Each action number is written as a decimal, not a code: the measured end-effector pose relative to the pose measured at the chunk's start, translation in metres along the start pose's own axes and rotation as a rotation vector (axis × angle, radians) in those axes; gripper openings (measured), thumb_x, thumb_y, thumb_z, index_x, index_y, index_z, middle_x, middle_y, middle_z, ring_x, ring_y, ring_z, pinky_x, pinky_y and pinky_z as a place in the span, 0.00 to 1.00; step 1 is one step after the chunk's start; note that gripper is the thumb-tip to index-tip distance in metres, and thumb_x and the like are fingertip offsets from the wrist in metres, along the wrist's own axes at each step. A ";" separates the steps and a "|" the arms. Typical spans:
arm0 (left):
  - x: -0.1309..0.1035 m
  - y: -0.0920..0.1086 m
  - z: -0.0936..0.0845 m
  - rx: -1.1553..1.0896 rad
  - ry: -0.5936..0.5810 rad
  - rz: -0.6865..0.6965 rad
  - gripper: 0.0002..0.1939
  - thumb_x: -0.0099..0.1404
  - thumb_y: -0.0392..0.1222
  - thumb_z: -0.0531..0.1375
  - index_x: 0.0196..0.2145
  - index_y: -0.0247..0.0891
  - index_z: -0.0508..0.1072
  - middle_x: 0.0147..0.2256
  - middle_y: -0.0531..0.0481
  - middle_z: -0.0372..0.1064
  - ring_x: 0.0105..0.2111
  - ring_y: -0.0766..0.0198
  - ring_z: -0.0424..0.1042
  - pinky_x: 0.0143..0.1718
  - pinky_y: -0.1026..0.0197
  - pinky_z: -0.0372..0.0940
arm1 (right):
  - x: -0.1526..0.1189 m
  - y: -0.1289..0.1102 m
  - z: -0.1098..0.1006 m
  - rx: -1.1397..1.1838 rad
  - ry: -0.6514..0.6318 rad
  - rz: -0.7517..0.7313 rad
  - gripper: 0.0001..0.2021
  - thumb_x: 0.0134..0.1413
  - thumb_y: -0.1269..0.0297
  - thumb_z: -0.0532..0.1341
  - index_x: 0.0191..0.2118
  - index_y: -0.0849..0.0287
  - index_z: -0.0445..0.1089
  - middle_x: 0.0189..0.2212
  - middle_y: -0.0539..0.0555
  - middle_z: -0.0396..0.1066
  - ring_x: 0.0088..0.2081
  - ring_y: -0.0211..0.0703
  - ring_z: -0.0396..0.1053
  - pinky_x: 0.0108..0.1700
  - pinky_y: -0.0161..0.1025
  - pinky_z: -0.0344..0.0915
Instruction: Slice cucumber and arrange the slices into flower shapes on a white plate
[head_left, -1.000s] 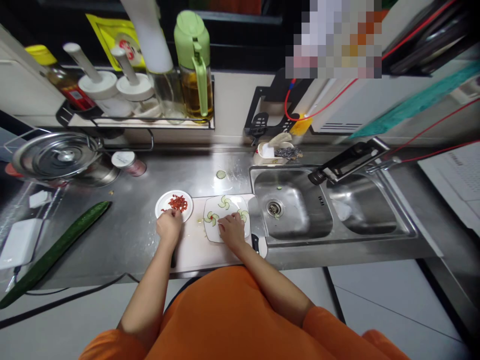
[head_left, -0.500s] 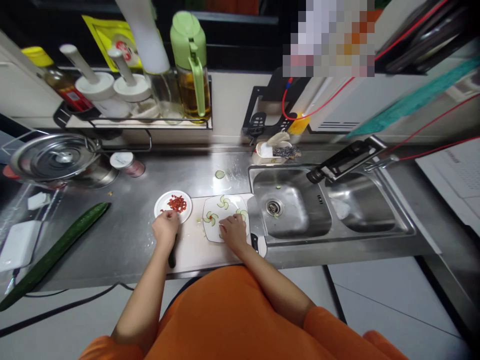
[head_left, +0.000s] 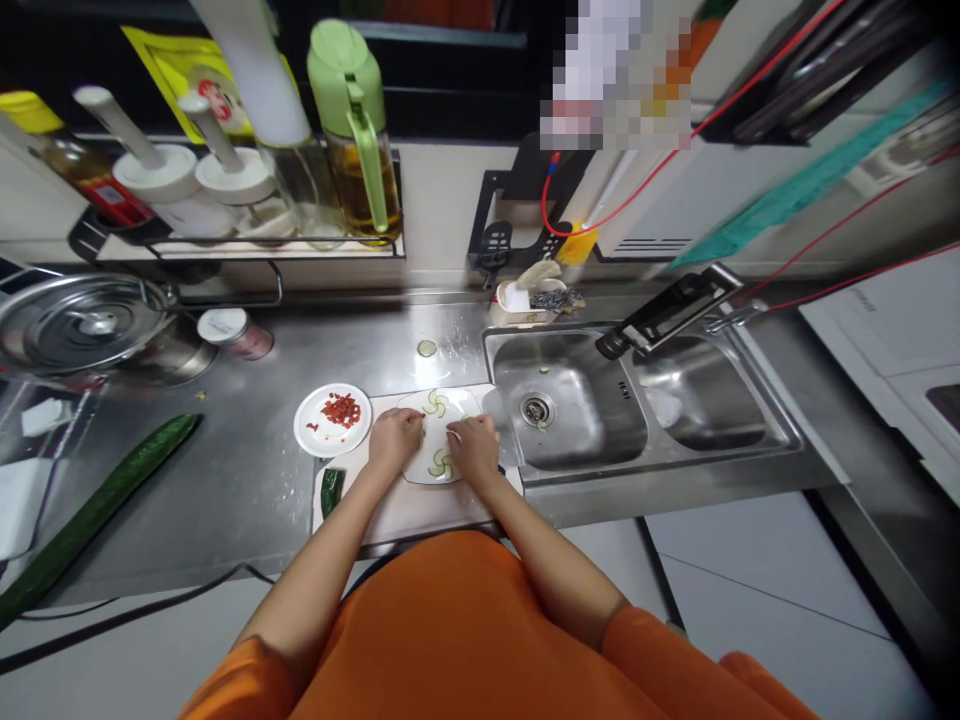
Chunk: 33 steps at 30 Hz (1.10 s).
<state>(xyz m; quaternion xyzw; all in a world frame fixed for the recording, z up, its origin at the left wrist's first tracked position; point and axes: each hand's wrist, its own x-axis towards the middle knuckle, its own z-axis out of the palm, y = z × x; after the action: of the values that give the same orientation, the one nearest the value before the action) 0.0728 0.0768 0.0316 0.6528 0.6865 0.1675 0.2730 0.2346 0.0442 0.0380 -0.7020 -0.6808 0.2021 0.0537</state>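
Observation:
A white plate (head_left: 427,476) with curved cucumber slices (head_left: 441,463) in pinwheel shapes lies on a pale cutting board (head_left: 420,508). My left hand (head_left: 396,442) is over the plate's left side, its fingertips pinched together; anything between them is too small to make out. Over the right side, my right hand (head_left: 477,448) has bent fingers, thumb and forefinger slightly apart, partly covering another slice pattern. To the left stands a round white dish (head_left: 309,432) of small red pieces (head_left: 341,410). A dark green cucumber piece (head_left: 332,490) rests on the board's left end.
A whole cucumber (head_left: 127,485) lies on the counter at left. A lidded pot (head_left: 97,325) and a small canister (head_left: 236,333) stand behind it. The double sink (head_left: 570,400) is at right, a knife blade (head_left: 508,425) beside it. Bottles line the rack (head_left: 300,250).
My left hand has moved right, from the dish of red pieces to the plate. My right hand has shifted, uncovering the lower slice pattern. The view has swung slightly.

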 end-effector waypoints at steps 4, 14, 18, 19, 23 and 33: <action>0.023 0.011 0.009 0.112 -0.097 0.115 0.12 0.61 0.39 0.55 0.36 0.39 0.78 0.37 0.46 0.75 0.42 0.60 0.69 0.47 0.61 0.61 | 0.015 -0.001 -0.003 0.006 0.008 0.031 0.13 0.62 0.61 0.52 0.45 0.50 0.73 0.42 0.55 0.70 0.49 0.49 0.54 0.41 0.42 0.53; 0.043 0.018 0.020 0.217 -0.141 0.133 0.13 0.62 0.40 0.54 0.36 0.38 0.78 0.36 0.44 0.74 0.40 0.59 0.70 0.46 0.60 0.61 | 0.034 -0.003 0.005 0.017 0.014 -0.028 0.13 0.62 0.62 0.52 0.47 0.50 0.71 0.44 0.55 0.69 0.49 0.49 0.53 0.42 0.42 0.54; 0.045 0.019 0.021 0.248 -0.153 0.128 0.13 0.62 0.40 0.53 0.37 0.38 0.77 0.36 0.44 0.74 0.40 0.59 0.70 0.46 0.60 0.61 | 0.035 -0.005 0.006 0.011 0.004 -0.037 0.14 0.62 0.62 0.52 0.49 0.49 0.70 0.44 0.55 0.68 0.49 0.49 0.53 0.42 0.43 0.54; 0.045 0.019 0.020 0.249 -0.157 0.126 0.13 0.62 0.40 0.53 0.37 0.38 0.77 0.37 0.44 0.74 0.40 0.59 0.69 0.46 0.60 0.61 | 0.036 -0.005 0.006 0.006 0.003 -0.039 0.14 0.62 0.62 0.51 0.49 0.49 0.70 0.44 0.55 0.68 0.49 0.49 0.53 0.42 0.43 0.54; 0.046 0.020 0.020 0.258 -0.176 0.117 0.13 0.62 0.40 0.53 0.38 0.38 0.77 0.37 0.44 0.74 0.41 0.59 0.69 0.46 0.60 0.61 | 0.038 -0.006 0.007 -0.029 -0.015 -0.044 0.15 0.63 0.62 0.51 0.51 0.48 0.69 0.45 0.56 0.68 0.49 0.49 0.52 0.42 0.43 0.54; 0.046 0.020 0.022 0.275 -0.178 0.137 0.13 0.62 0.39 0.53 0.37 0.38 0.77 0.37 0.43 0.74 0.41 0.59 0.69 0.46 0.60 0.61 | 0.039 -0.007 0.012 -0.015 -0.011 -0.034 0.15 0.63 0.62 0.50 0.49 0.48 0.70 0.43 0.56 0.69 0.48 0.50 0.53 0.43 0.43 0.54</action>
<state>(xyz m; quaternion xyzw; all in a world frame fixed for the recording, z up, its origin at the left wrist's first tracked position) 0.1023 0.1214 0.0189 0.7415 0.6300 0.0318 0.2286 0.2234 0.0808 0.0211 -0.6895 -0.6946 0.1998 0.0479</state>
